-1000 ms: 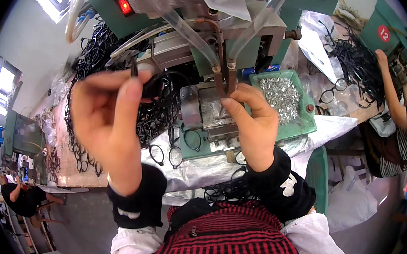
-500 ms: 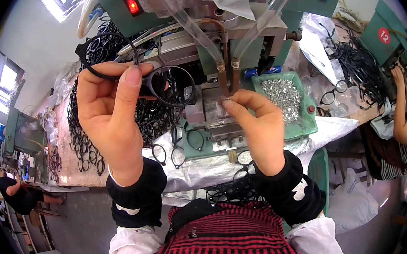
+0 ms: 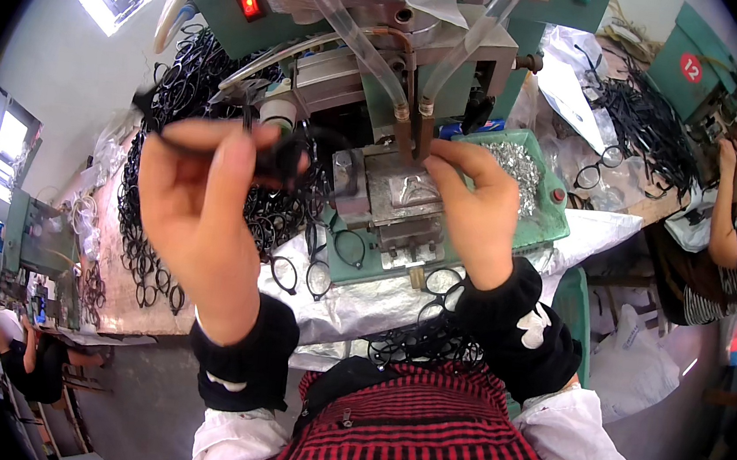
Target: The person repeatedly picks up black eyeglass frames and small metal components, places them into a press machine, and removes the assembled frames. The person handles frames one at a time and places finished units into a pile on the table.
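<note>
A black eyeglass frame (image 3: pixel 285 160), smeared by motion, is pinched between the thumb and fingers of my left hand (image 3: pixel 205 223). It hangs in the air left of the machine's metal block (image 3: pixel 381 191). My right hand (image 3: pixel 483 219) has its thumb and forefinger pressed together beside the lower ends of two brown metal rods (image 3: pixel 426 133). Whatever lies between those fingertips, if anything, is too small or hidden to name. On top of the block, just below the rods, a shiny metal plate (image 3: pixel 417 190) shows.
Right of the block stands a green tray (image 3: pixel 553 226) of small silvery metal bits (image 3: pixel 517 164). Black eyeglass frames (image 3: pixel 158 245) pile up at the left. Clear hoses (image 3: pixel 370 71) run down to the rods. Loose frames (image 3: pixel 300 277) lie on silver sheeting. A co-worker's arm (image 3: pixel 726 202) is at the far right.
The eyeglass frame in my left hand has turned, so its rims look narrower and blurred. My right fingertips have shifted slightly right and up, uncovering more of the block's top.
</note>
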Available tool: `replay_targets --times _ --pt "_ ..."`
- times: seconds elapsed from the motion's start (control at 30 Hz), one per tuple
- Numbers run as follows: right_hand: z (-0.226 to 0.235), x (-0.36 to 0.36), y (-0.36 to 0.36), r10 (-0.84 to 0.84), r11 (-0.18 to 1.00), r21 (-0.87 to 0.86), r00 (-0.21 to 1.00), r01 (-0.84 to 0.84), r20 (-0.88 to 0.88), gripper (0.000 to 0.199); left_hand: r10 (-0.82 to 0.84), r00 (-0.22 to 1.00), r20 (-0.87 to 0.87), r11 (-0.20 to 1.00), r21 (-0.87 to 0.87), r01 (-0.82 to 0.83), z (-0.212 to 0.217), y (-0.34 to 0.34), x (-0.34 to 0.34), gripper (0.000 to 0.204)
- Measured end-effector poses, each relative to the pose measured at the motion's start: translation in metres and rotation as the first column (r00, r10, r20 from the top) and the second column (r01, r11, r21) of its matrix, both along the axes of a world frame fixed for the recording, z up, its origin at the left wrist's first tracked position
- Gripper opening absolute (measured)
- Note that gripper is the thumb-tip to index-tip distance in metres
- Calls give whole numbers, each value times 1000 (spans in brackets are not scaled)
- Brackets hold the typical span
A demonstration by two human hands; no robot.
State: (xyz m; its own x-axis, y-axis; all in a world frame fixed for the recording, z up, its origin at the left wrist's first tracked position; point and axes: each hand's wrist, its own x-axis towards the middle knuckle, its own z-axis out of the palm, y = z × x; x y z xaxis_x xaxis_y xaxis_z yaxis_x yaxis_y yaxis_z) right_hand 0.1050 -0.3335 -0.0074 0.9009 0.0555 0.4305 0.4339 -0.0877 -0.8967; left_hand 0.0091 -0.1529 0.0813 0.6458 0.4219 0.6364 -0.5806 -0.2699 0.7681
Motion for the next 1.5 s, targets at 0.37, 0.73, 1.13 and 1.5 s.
replay_targets --times 0.37,0.73,1.13,1.5 --pt "-3 -8 -15 103 991 77 994 -106 43 14 110 990 -83 979 -162 -122 -61 1 -27 11" --pt "-8 -12 4 160 961 216 984 -172 72 48 23 994 109 999 -33 -19 -35 -4 -18 13" --pt "26 -42 7 394 797 578 877 -176 -276 53 70 995 77 998 -4 -70 -14 1 13 14" --pt "3 72 -27 349 903 -292 934 -314 75 37 77 997 18 981 180 -79 -49 -13 -45 13"
